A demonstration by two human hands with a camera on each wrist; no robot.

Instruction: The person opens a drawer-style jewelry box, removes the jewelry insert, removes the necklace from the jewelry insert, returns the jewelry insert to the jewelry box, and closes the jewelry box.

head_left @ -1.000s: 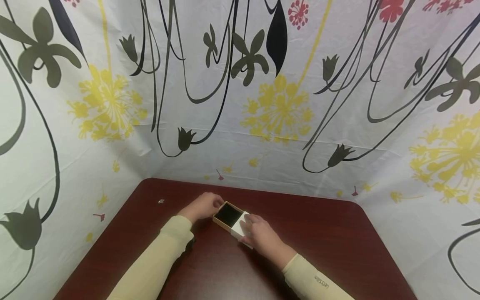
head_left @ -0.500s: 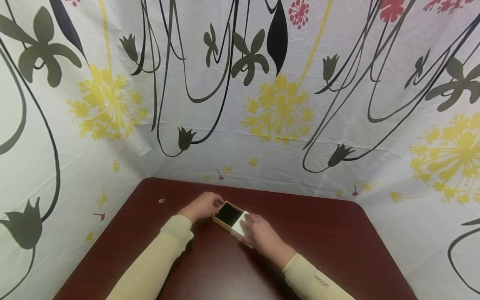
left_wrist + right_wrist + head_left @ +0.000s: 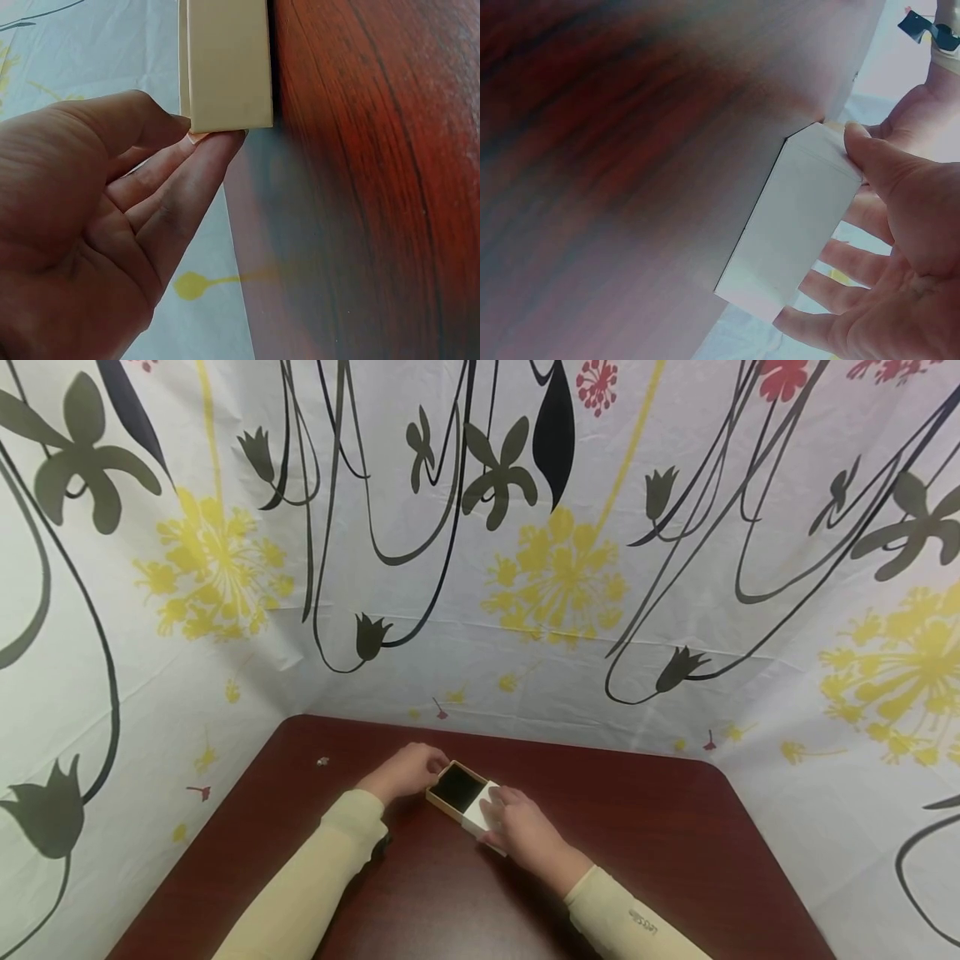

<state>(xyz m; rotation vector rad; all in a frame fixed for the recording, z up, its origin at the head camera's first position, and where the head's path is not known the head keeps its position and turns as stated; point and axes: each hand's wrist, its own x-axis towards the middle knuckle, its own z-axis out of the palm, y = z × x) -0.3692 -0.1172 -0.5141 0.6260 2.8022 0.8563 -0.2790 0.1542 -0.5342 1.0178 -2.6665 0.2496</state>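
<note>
A small slide-out box lies slantwise on the table, its tan inner drawer (image 3: 444,809) pulled partway from a white sleeve (image 3: 476,815). Black lining (image 3: 458,787) covers the drawer's inside. My left hand (image 3: 407,770) is at the drawer's far-left end; in the left wrist view, its thumb and fingertips pinch at the tan end (image 3: 230,67), beside a small pale tab (image 3: 196,138). With my right hand (image 3: 527,832) I grip the sleeve, thumb on one edge and fingers along the opposite side, as the right wrist view of the white sleeve (image 3: 791,217) shows.
A tiny silvery object (image 3: 322,762) lies near the back left of the dark red table (image 3: 637,827). White cloth with printed flowers (image 3: 450,585) hangs around the table's back and sides. A dark strap piece (image 3: 922,28) shows at the left wrist.
</note>
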